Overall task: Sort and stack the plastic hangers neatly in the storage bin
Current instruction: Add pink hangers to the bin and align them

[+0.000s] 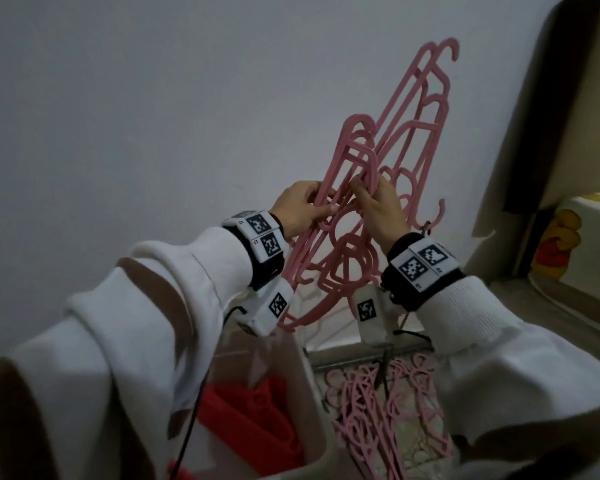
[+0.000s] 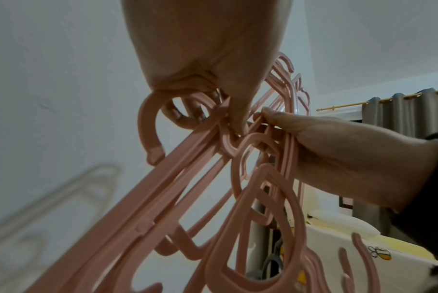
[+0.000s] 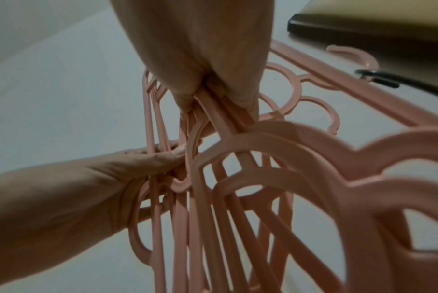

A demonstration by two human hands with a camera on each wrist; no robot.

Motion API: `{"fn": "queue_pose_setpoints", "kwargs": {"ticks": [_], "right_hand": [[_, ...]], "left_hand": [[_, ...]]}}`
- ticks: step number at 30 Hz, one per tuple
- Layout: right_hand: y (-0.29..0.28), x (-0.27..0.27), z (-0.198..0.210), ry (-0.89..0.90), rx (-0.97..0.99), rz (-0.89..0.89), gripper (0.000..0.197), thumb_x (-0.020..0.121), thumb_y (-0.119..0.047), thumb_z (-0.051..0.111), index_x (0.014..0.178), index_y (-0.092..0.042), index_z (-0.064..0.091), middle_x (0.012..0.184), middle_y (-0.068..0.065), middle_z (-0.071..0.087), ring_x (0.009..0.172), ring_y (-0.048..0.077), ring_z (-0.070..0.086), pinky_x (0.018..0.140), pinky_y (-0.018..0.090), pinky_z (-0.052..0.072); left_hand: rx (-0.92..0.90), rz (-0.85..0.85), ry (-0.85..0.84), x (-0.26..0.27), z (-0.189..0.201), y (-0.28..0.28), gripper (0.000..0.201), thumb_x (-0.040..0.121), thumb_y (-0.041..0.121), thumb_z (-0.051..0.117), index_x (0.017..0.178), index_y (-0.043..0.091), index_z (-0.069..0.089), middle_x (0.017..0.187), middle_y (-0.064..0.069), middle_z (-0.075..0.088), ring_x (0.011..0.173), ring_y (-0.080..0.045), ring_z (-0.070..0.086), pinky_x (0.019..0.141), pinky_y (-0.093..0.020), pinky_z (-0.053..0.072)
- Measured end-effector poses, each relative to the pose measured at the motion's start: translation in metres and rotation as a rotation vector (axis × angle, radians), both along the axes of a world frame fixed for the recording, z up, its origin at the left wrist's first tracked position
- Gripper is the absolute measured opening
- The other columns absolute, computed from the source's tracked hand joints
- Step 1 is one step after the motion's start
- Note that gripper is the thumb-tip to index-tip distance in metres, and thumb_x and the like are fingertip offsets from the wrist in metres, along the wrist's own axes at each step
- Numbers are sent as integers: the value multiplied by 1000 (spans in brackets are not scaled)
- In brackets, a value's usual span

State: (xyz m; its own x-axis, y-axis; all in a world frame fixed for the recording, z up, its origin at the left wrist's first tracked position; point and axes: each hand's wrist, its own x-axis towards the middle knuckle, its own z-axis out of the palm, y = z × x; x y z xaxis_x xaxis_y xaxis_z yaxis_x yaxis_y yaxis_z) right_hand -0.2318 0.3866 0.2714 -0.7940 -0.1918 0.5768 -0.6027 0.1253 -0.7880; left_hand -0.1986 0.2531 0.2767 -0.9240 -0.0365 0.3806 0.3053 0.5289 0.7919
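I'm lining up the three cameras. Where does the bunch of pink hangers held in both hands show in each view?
Head: pink hanger bunch, centre, raised before the wall.
Left wrist: centre, running to the bottom.
Right wrist: centre and right.
Shared landmark: left hand and right hand gripping it side by side.

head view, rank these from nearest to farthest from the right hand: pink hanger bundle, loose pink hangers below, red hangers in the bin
1. pink hanger bundle, gripped in the right hand
2. loose pink hangers, below it
3. red hangers, lower left, in the bin
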Motion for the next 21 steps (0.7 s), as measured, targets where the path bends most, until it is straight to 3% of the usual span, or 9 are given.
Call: {"fn": "queue_pose_setpoints", "kwargs": {"ticks": [4,9,12,16,19,21], "right_hand": [[-44,18,3,24,25,70,16,98,-18,41,97,-6,52,97,20,64,88,32,64,83,48,52],[-100,37,-3,6,27,213,15,97,-17,43,84,-15,49,92,19,63,85,33,63,76,41,53],[-129,48,-13,-43,-1,341,23,98,-17,42,77,-24,47,89,15,62,78,27,62,69,32,51],[-160,60,-30,-120,19,469,22,98,-17,42,78,-20,51,76,2,59,61,11,55,60,21,44],[-175,69,-42,-162,76,531,18,98,-18,42,83,-14,51,70,-2,55,55,10,50,53,19,41],[-182,73,-50,-199,134,589,23,98,-16,42,77,-15,51,67,-1,53,51,10,49,52,22,40]], "left_hand": [[-42,85,17,30,3,-44,19,86,13,64,105,12,62,80,0,66,63,-17,65,72,-35,57],[-53,193,17,68,-3,-94,21,86,11,64,107,8,62,79,2,65,53,-4,62,60,-21,53],[-69,284,2,91,-11,-119,15,86,15,65,100,19,63,78,7,65,62,-10,62,69,-29,51],[-84,419,-43,117,-29,-141,14,86,20,65,100,23,64,78,9,64,67,-12,61,78,-34,52],[-90,522,-77,133,-46,-148,19,86,18,63,105,18,65,83,3,64,76,-18,62,80,-34,51],[-91,575,-113,141,-59,-151,22,87,16,60,109,16,65,86,2,63,82,-22,63,81,-34,51]]}}
